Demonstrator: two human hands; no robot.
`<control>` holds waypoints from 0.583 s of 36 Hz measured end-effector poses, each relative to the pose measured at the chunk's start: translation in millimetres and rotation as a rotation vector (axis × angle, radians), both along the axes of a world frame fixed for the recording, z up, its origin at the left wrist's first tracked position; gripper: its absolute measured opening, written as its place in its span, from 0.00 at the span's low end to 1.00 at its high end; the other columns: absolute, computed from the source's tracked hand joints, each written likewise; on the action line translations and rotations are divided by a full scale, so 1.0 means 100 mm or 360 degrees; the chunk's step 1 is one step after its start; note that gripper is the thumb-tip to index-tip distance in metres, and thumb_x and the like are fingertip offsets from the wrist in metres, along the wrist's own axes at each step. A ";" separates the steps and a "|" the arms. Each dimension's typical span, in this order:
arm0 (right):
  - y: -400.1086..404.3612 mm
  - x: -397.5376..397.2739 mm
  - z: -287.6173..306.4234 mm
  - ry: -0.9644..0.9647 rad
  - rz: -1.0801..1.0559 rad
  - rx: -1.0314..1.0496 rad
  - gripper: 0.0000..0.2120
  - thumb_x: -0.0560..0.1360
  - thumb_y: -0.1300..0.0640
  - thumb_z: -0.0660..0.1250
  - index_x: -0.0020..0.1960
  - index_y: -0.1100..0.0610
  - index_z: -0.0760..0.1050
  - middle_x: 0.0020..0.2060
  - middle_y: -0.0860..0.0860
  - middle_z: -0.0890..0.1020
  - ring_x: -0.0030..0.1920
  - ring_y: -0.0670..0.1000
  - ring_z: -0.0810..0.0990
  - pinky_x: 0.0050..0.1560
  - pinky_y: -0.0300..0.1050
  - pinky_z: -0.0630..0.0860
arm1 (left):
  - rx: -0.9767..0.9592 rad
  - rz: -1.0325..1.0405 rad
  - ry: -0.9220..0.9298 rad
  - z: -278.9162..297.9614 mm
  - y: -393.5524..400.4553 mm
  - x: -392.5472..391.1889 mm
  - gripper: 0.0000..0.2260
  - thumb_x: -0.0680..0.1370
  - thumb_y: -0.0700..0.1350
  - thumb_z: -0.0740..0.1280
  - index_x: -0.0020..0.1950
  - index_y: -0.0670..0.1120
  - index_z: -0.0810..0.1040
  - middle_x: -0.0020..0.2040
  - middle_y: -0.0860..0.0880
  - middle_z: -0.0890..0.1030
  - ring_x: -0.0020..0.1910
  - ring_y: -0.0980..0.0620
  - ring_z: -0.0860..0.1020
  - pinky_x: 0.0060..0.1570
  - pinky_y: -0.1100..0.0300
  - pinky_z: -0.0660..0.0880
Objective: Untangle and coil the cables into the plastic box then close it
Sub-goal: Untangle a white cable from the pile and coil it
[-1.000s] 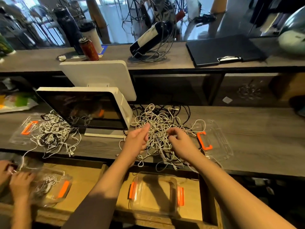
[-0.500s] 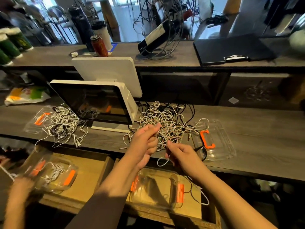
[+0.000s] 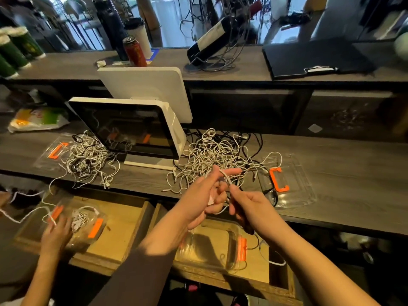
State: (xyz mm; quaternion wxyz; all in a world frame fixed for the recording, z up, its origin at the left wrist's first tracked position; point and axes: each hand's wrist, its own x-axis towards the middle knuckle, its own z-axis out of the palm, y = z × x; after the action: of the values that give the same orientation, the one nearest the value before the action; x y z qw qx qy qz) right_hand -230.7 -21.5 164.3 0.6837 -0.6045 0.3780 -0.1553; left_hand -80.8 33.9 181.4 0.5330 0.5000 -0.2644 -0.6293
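A tangled pile of white and black cables (image 3: 218, 155) lies on the dark counter right of a white screen. My left hand (image 3: 204, 195) holds a white cable looped over its fingers, just in front of the pile. My right hand (image 3: 249, 206) pinches the same cable beside it, and the cable trails down past the wrist. Below my hands a clear plastic box (image 3: 212, 248) with orange latches sits open in a wooden drawer. Its clear lid (image 3: 291, 180) with an orange clip lies on the counter to the right of the pile.
The white point-of-sale screen (image 3: 132, 131) stands left of the pile. A second cable tangle (image 3: 86, 160) and lid (image 3: 53, 151) lie further left. Another person's hand (image 3: 57, 235) rests at a second box (image 3: 84, 224) in the left drawer. Bottles and a can stand on the upper shelf.
My hands have drawn back from the pile toward the counter's front edge, pulling a white cable free. The other person's hand has moved onto the left box.
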 end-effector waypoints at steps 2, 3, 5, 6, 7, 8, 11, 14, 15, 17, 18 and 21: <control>0.02 0.02 0.01 0.0015 -0.0067 -0.0029 0.25 0.82 0.45 0.57 0.36 0.60 0.77 0.27 0.55 0.71 0.23 0.48 0.66 0.25 0.39 0.61 | -0.0021 0.0063 -0.0087 -0.01 -0.01 0.00 0.22 0.83 0.59 0.55 0.65 0.49 0.82 0.37 0.51 0.72 0.33 0.57 0.68 0.31 0.64 0.67; 0.03 0.03 0.01 -0.0004 -0.0101 -0.0015 0.24 0.82 0.45 0.57 0.36 0.60 0.77 0.27 0.55 0.71 0.24 0.48 0.66 0.25 0.39 0.62 | -0.0028 0.0074 -0.0154 -0.02 -0.01 0.00 0.23 0.83 0.59 0.54 0.64 0.49 0.82 0.37 0.51 0.73 0.35 0.55 0.70 0.38 0.60 0.72; 0.08 0.07 0.01 -0.0053 -0.0136 0.0044 0.22 0.83 0.48 0.57 0.39 0.61 0.78 0.26 0.54 0.71 0.24 0.49 0.66 0.25 0.41 0.62 | -0.0029 0.0058 -0.0215 -0.02 -0.01 0.04 0.25 0.84 0.60 0.52 0.62 0.48 0.83 0.39 0.47 0.76 0.39 0.49 0.75 0.48 0.52 0.75; 0.10 0.08 0.00 -0.0065 -0.0127 0.0067 0.22 0.84 0.50 0.56 0.41 0.62 0.78 0.25 0.54 0.71 0.24 0.50 0.66 0.25 0.42 0.62 | -0.0024 0.0063 -0.0207 -0.01 -0.02 0.06 0.26 0.84 0.60 0.51 0.61 0.47 0.84 0.43 0.44 0.78 0.42 0.47 0.77 0.49 0.51 0.75; 0.12 0.10 -0.01 -0.0061 -0.0108 0.0072 0.22 0.85 0.52 0.55 0.42 0.64 0.78 0.25 0.54 0.71 0.24 0.51 0.66 0.26 0.43 0.63 | -0.0018 0.0077 -0.0182 0.00 -0.02 0.10 0.26 0.83 0.60 0.52 0.58 0.47 0.84 0.48 0.41 0.79 0.46 0.45 0.78 0.49 0.51 0.76; 0.14 0.12 -0.02 -0.0041 -0.0073 0.0060 0.22 0.85 0.53 0.53 0.44 0.64 0.78 0.24 0.53 0.71 0.25 0.52 0.66 0.27 0.44 0.64 | -0.0023 0.0105 -0.0140 0.01 -0.03 0.12 0.26 0.83 0.60 0.52 0.56 0.47 0.85 0.53 0.41 0.81 0.52 0.46 0.80 0.52 0.52 0.77; 0.21 0.21 -0.04 0.0029 -0.0042 0.0022 0.23 0.85 0.52 0.52 0.46 0.64 0.80 0.24 0.52 0.72 0.24 0.50 0.67 0.27 0.43 0.65 | -0.0126 0.0129 0.0097 0.04 -0.04 0.21 0.26 0.83 0.58 0.50 0.59 0.44 0.82 0.53 0.43 0.83 0.57 0.47 0.80 0.56 0.53 0.76; 0.27 0.31 -0.04 0.0056 -0.0122 0.0047 0.22 0.85 0.52 0.54 0.44 0.61 0.81 0.23 0.51 0.72 0.22 0.46 0.66 0.24 0.38 0.62 | -0.0184 0.0124 0.0252 0.04 -0.01 0.28 0.26 0.83 0.60 0.50 0.61 0.43 0.79 0.42 0.45 0.80 0.44 0.49 0.80 0.48 0.51 0.72; 0.30 0.35 -0.03 0.0063 -0.0146 0.0055 0.21 0.85 0.52 0.55 0.43 0.60 0.81 0.23 0.50 0.71 0.22 0.46 0.65 0.24 0.37 0.61 | -0.0189 0.0135 0.0258 0.04 0.01 0.29 0.26 0.83 0.60 0.50 0.61 0.42 0.79 0.39 0.46 0.78 0.40 0.50 0.78 0.45 0.52 0.70; 0.34 0.42 -0.05 0.0074 -0.0161 0.0055 0.20 0.84 0.53 0.56 0.43 0.60 0.81 0.21 0.48 0.69 0.21 0.45 0.64 0.23 0.36 0.59 | -0.0197 0.0186 0.0276 0.04 0.03 0.32 0.26 0.84 0.59 0.49 0.59 0.41 0.77 0.34 0.49 0.72 0.33 0.53 0.71 0.40 0.56 0.67; 0.37 0.45 -0.05 0.0078 -0.0161 0.0038 0.20 0.84 0.52 0.57 0.43 0.61 0.81 0.21 0.47 0.68 0.21 0.45 0.64 0.24 0.36 0.59 | -0.0198 0.0219 0.0284 0.03 0.03 0.34 0.25 0.85 0.58 0.49 0.58 0.41 0.77 0.32 0.50 0.69 0.31 0.54 0.67 0.36 0.59 0.66; 0.44 0.54 -0.08 0.0113 -0.0135 -0.0086 0.21 0.83 0.49 0.59 0.41 0.61 0.82 0.20 0.46 0.68 0.22 0.45 0.65 0.26 0.37 0.60 | -0.0190 0.0338 0.0277 0.01 0.04 0.40 0.24 0.85 0.58 0.50 0.56 0.40 0.76 0.29 0.52 0.62 0.27 0.56 0.59 0.29 0.63 0.60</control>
State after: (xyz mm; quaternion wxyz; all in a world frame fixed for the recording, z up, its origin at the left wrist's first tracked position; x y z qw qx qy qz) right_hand -176.6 22.8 156.4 0.6461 -0.6114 0.4230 -0.1729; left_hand -41.2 37.9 182.3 0.6462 0.4361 -0.1997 -0.5936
